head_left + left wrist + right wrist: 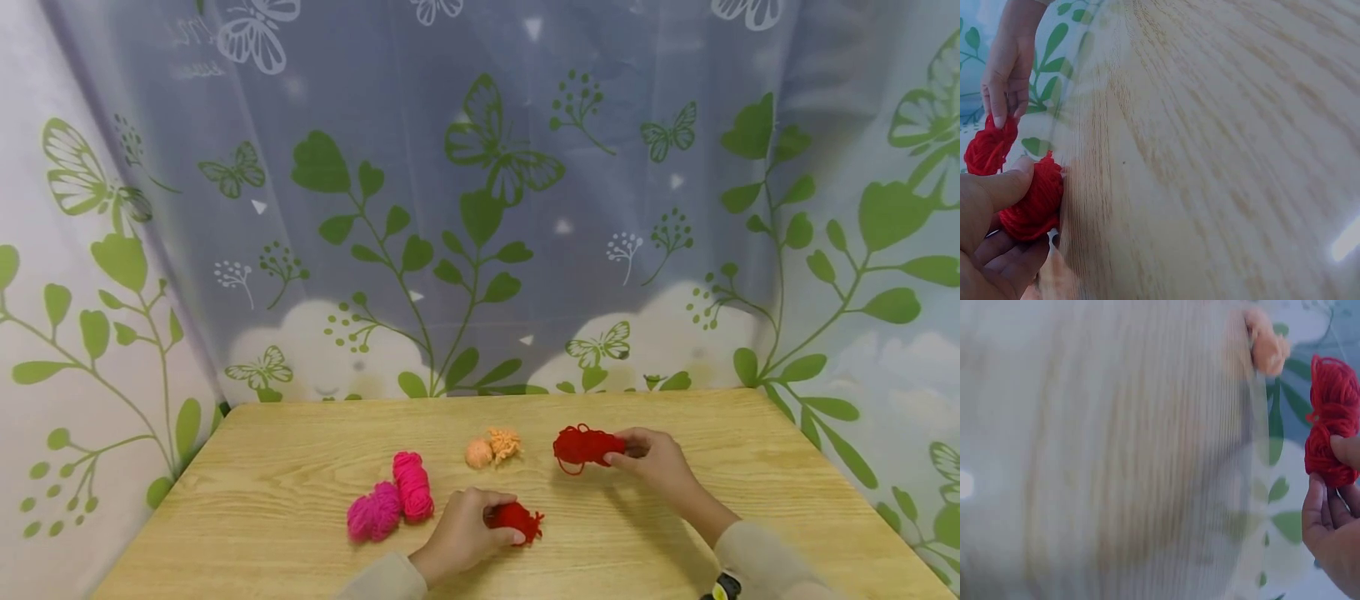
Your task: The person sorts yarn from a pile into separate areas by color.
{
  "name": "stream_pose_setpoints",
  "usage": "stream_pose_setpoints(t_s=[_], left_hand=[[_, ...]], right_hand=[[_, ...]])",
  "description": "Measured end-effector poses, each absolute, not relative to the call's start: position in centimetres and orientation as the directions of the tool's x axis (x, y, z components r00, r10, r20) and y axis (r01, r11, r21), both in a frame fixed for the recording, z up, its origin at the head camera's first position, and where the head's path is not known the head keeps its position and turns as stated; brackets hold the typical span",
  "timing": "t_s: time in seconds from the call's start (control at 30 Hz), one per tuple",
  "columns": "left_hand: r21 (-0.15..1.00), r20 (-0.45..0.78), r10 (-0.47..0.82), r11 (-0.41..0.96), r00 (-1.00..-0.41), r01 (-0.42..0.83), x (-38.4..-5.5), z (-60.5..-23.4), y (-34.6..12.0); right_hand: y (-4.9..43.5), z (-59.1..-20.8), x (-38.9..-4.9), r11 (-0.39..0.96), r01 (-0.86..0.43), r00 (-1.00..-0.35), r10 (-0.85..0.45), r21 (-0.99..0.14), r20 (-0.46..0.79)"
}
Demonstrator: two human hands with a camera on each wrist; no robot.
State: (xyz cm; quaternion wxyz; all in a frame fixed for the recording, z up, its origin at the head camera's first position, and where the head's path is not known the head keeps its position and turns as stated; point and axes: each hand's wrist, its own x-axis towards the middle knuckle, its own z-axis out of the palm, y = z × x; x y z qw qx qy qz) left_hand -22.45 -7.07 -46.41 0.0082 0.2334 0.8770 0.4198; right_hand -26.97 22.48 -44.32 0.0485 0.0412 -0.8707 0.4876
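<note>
In the head view my left hand [467,532] holds a small dark-red bundle of yarn [517,523] low at the table's front middle. The left wrist view shows thumb and fingers curled round that red yarn [1036,203], close over the wood. Farther right, my right hand [660,467] grips one end of a larger red yarn skein [583,446], raised above the table, with loose loops hanging off its far end. This skein [1333,419] is pinched in at its middle, and the right wrist view shows the thumb pressed on its lower half.
Two pink yarn bundles lie at the left, a magenta one [373,512] against a bright pink skein [413,487]. Toward the back middle sit a peach ball [478,452] and a frayed peach yarn bundle [505,445]. A patterned curtain [420,208] hangs behind the wooden table [300,450].
</note>
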Motion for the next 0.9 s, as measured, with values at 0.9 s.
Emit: stream_pose_setpoints(t_s=[0.9], left_hand=[[0.685, 0.196, 0.428, 0.584, -0.882, 0.435, -22.5, -46.3, -7.2]], right_hand=[[15.7, -46.5, -23.2, 0.532, -0.077, -0.996, -0.008, -0.843, 0.085]])
